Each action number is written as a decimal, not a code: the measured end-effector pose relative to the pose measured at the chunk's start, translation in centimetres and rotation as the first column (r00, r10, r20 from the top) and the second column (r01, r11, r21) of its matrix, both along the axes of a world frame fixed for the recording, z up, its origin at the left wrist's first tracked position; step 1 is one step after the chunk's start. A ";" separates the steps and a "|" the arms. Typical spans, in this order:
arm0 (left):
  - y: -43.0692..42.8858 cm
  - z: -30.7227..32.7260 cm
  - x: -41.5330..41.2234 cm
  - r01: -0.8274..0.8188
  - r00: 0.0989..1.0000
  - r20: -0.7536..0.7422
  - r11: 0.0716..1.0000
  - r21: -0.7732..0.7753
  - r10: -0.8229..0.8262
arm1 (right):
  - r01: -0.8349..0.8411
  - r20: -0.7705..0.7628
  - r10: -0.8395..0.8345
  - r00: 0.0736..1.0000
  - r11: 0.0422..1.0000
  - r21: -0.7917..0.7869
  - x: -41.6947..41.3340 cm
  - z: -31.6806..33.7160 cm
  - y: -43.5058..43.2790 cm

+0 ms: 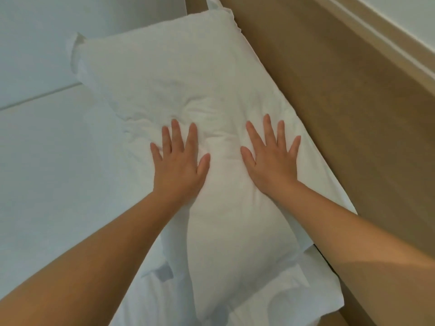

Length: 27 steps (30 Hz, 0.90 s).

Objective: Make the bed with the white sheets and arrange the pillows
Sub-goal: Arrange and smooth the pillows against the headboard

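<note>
A white pillow lies lengthwise on the bed along the wooden headboard. My left hand presses flat on the pillow's middle with its fingers spread. Beside it, nearer the headboard, my right hand lies on the pillow the same way, fingers straight. The fabric between and ahead of the hands is creased. White sheet covers the mattress to the left. Under the pillow's near end, more white fabric shows; I cannot tell whether it is a second pillow.
The headboard runs along the right side, with a pale wall above its ledge. A seam crosses the sheet at the left. Another white corner pokes up at the far end by the headboard.
</note>
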<state>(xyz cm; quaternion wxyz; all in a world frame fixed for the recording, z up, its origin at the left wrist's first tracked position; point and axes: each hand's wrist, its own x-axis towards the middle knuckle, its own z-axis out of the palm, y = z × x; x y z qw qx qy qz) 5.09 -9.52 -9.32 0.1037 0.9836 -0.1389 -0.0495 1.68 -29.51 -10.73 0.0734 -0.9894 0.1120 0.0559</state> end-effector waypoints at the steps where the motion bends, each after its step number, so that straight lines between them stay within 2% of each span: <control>1: 0.1 0.3 -0.3 0.044 0.999 0.010 0.999 -0.002 -0.044 | 0.002 0.005 -0.002 1.000 1.000 0.000 -0.7 0.3 0.0; 3: 0.7 0.4 -1.3 0.102 0.995 -0.016 0.994 0.038 -0.102 | 0.019 0.001 -0.019 1.000 1.000 -0.011 -2.3 0.4 -0.2; 6: 1.9 0.9 -4.5 0.101 0.985 -0.151 0.986 0.134 -0.081 | 0.087 -0.055 -0.087 0.995 0.996 -0.012 -6.1 0.3 0.0; 10: 3.5 2.7 -9.3 0.168 0.939 -0.328 0.966 0.194 -0.097 | 0.132 -0.237 -0.130 0.963 0.991 -0.006 -12.5 1.6 0.7; 14: 6.1 7.3 -14.0 0.289 0.928 -0.337 0.882 0.372 -0.162 | 0.073 -0.396 -0.108 0.912 0.992 -0.103 -21.2 7.4 1.6; 16: 7.3 10.2 -16.5 0.318 0.928 -0.316 0.858 0.403 -0.196 | 0.114 -0.422 -0.163 0.892 0.984 -0.140 -26.3 11.0 3.0; 21: 11.5 18.7 -24.1 0.427 0.889 -0.300 0.861 0.277 -0.345 | 0.390 -0.486 -0.393 0.780 0.914 -0.114 -39.6 20.8 10.5; 24: 14.3 23.2 -28.9 0.484 0.854 -0.316 0.853 0.197 -0.412 | 0.548 -0.474 -0.540 0.696 0.826 -0.136 -46.8 25.1 16.0; 27: 16.9 26.2 -32.8 0.579 0.799 -0.309 0.798 0.165 -0.516 | 0.700 -0.400 -0.697 0.595 0.694 -0.168 -52.1 27.9 20.8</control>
